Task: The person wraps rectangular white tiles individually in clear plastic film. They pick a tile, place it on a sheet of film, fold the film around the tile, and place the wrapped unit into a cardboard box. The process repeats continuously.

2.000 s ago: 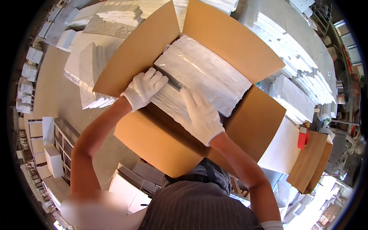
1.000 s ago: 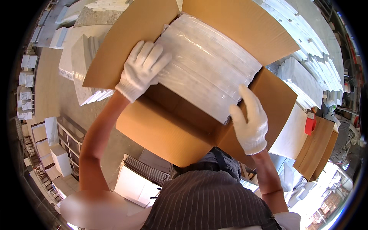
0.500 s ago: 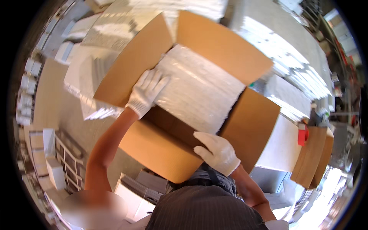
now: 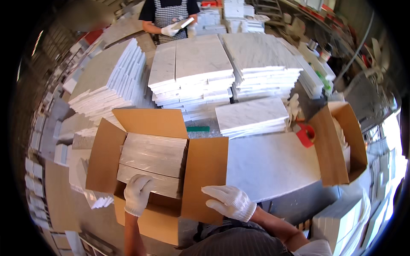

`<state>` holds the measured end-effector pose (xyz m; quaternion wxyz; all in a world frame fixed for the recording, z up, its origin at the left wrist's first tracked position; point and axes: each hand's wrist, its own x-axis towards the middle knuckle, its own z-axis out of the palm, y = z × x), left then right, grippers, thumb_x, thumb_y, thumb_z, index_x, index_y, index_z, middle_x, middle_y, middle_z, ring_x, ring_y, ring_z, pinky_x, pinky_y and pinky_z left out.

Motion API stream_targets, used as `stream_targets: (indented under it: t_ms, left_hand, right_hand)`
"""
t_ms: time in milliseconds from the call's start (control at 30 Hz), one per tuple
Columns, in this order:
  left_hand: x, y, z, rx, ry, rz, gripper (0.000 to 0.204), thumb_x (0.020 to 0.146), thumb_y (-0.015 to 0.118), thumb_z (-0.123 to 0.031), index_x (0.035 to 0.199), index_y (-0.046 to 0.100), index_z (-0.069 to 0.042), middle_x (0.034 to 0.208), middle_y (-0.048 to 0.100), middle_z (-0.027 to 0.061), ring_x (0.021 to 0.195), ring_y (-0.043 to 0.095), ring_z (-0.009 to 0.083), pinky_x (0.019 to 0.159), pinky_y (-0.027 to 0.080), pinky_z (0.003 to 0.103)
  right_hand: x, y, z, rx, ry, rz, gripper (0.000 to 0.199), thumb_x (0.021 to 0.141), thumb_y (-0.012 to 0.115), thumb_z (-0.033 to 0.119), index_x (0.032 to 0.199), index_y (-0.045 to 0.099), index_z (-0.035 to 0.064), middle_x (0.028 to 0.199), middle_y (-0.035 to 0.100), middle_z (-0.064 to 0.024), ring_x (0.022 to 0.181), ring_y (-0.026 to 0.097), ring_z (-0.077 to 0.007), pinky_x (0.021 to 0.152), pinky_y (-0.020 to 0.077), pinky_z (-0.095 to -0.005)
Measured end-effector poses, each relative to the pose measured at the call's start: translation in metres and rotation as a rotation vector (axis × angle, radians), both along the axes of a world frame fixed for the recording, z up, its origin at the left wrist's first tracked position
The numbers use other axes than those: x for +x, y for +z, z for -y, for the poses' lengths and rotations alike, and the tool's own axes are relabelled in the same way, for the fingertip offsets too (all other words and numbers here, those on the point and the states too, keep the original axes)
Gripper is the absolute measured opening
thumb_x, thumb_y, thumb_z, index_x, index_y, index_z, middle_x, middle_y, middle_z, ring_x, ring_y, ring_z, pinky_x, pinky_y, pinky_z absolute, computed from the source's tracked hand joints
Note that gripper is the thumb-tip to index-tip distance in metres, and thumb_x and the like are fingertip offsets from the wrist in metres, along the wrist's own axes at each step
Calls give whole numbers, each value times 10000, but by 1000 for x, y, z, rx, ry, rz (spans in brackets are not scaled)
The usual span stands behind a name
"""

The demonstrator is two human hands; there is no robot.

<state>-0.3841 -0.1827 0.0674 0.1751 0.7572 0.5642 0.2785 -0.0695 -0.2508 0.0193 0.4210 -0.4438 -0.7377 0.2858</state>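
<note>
An open cardboard box (image 4: 205, 170) stands before me, its flaps folded outward. Inside lie light slabs in clear plastic wrap (image 4: 156, 151), with a dark gap along the box's near side. My left hand (image 4: 138, 195), in a white knit glove, is at the near edge of the wrapped slabs. Its fingers are bent over that edge, not visibly gripping anything. Over the right flap is my right hand (image 4: 230, 202), gloved as well, thumb and fingers apart and holding nothing. Whether it touches the flap I cannot tell.
Stacks of marble slabs (image 4: 200, 55) stand beyond the box. A low slab stack (image 4: 252, 115) and a pale slab top (image 4: 273, 164) lie to the right, with red tape (image 4: 305, 135) and another open box (image 4: 331, 149). A co-worker (image 4: 171, 21) at the back holds a small slab.
My view has swung up and outward, bringing the slab stacks and co-worker in. My left hand has gone from the slabs' left side to their near edge. My right hand now lies over the flap.
</note>
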Motion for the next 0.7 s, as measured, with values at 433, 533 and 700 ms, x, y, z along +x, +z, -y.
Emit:
stream_targets:
  t_ms: [433,533,700]
  left_hand:
    - [431,-68,95,-10,-653,196,176,903,707,-219,1016,690,-86,810,684,102,741,657,304,716,518,414]
    - [450,-85,92,-81,-741,169,177,907,706,-237,987,700,-79,771,666,109,718,648,317,685,520,426]
    - [477,-94,97,-255,-907,-71,289,936,622,-368,911,690,-87,825,701,135,736,670,341,686,528,460]
  right_hand:
    - [330,-33,71,-147,-335,220,331,877,709,154,1188,666,48,1148,684,-212,997,677,-375,830,550,-436]
    - [369,-40,99,-213,-444,67,237,889,689,130,1104,674,34,1143,688,-212,997,684,-351,847,542,-407]
    - [405,-19,121,-296,-373,-129,112,931,650,120,987,650,23,1142,676,-204,994,671,-323,879,519,-370]
